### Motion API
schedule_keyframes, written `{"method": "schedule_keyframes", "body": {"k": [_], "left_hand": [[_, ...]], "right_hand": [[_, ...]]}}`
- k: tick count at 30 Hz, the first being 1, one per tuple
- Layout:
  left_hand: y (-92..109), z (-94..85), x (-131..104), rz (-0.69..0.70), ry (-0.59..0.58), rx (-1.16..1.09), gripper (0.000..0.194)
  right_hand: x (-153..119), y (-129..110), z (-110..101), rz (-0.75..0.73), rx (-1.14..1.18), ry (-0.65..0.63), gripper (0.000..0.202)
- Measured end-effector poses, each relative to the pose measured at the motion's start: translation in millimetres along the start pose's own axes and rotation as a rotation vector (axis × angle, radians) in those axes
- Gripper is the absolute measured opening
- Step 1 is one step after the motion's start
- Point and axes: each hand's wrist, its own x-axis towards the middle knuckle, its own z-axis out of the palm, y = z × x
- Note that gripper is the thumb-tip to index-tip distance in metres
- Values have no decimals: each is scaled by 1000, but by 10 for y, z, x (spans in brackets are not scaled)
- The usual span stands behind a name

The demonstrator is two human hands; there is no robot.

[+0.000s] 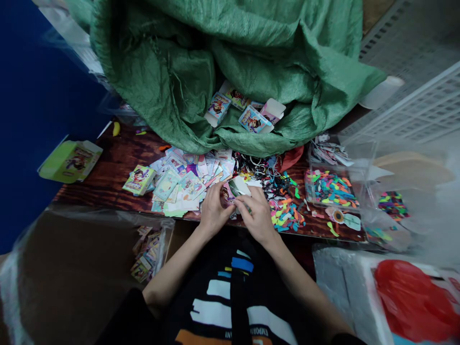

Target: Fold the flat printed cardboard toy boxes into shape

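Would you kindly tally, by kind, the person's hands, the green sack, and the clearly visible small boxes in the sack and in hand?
Left hand and right hand: 2
Green sack: 1
Boxes in the sack: 4, perhaps another partly hidden
Held box: 1
Total: 8 clearly visible

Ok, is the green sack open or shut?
Open: the mouth of the green sack gapes toward the person, and small printed boxes show within it.
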Motion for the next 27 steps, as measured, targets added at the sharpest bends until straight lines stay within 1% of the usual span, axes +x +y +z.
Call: {"method": "schedule_keyframes", "body": {"k": [3, 5, 9, 13, 15, 18, 21, 24, 27], "left_hand": [[26, 20, -11, -29, 9, -9, 59], [30, 27, -11, -34, 7, -4, 61], [40, 36, -13, 16, 16, 13, 60], [47, 19, -25, 29, 1, 34, 58], [36, -2, -28, 36, -10, 67, 59], [14, -34, -26, 85, -33, 122, 61], [12, -54, -20, 153, -93, 156, 63], [22, -58, -19, 184, -138, 173, 66], [20, -58, -28, 212, -152, 175, 67]], "right_hand": [[-29, -6, -42, 29, 55, 116, 15], [-44, -14, -67, 36, 10, 171, 15], [-55, -13, -55, 3, -103, 125, 14], [-56, 18, -35, 28, -78, 88, 18], [-52, 43, -64, 74, -53, 20, 18], [-26, 79, -155, 146, -39, -173, 20], [18, 105, -251, 183, -117, -354, 19], [54, 130, -311, 172, -160, -458, 19], [67, 165, -355, 128, -180, -501, 17]]}}
